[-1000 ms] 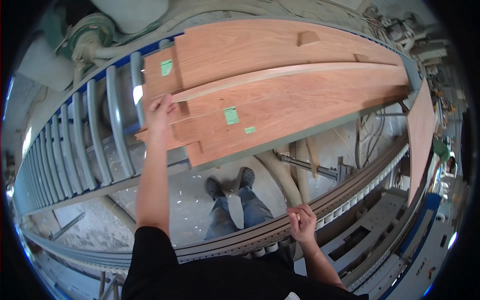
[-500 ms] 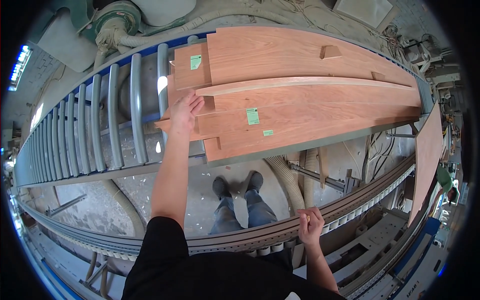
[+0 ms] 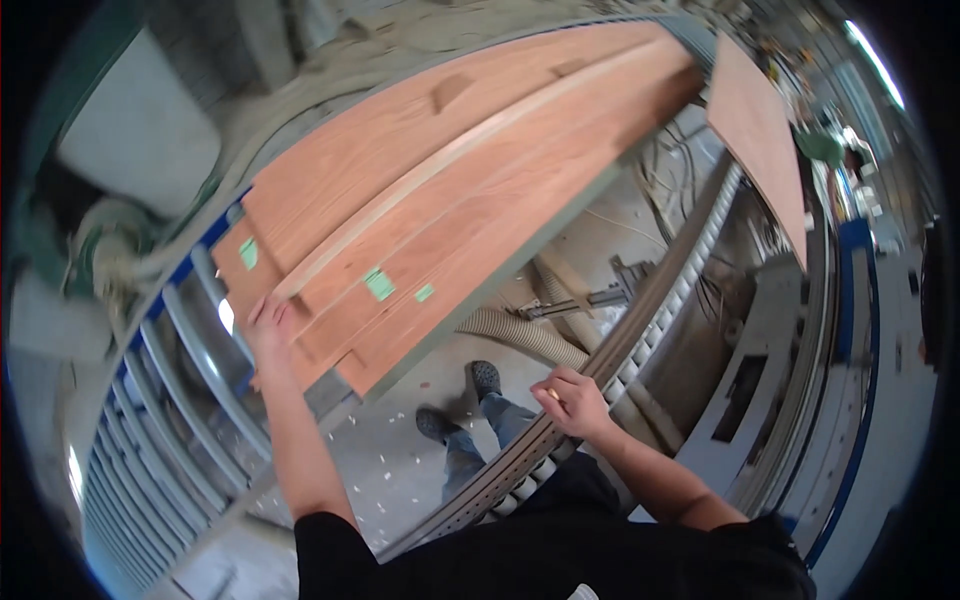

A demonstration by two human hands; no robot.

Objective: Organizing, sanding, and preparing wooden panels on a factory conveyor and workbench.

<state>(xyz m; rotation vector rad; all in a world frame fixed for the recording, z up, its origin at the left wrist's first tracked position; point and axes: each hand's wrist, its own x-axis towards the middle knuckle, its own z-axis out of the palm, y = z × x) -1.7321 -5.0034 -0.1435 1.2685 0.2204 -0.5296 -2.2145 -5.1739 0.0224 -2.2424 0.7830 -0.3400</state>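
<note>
My left hand (image 3: 272, 322) is at the near left end of a long narrow wooden strip (image 3: 470, 138), its fingers closed round that end. The strip lies lengthwise on a stack of reddish-brown wooden boards (image 3: 340, 140), whose ends are staggered at the left. Green labels (image 3: 379, 283) are stuck on some boards. My right hand (image 3: 574, 402) is held away from the stack, above a dark metal rail (image 3: 640, 335). Its fingers are pinched together, with a small yellowish thing showing between them, too small to name.
The boards rest on a roller conveyor (image 3: 190, 345) with grey rollers. Two small wood pieces (image 3: 452, 92) lie on the top board. A separate wooden panel (image 3: 760, 140) stands at the right. Ribbed hoses (image 3: 520, 330) run below, and a person in green (image 3: 822, 148) is far right.
The view has swung round, so the boards now slant up to the right. My left hand stays at the strip's end. My right hand has come closer to the stack, still pinched.
</note>
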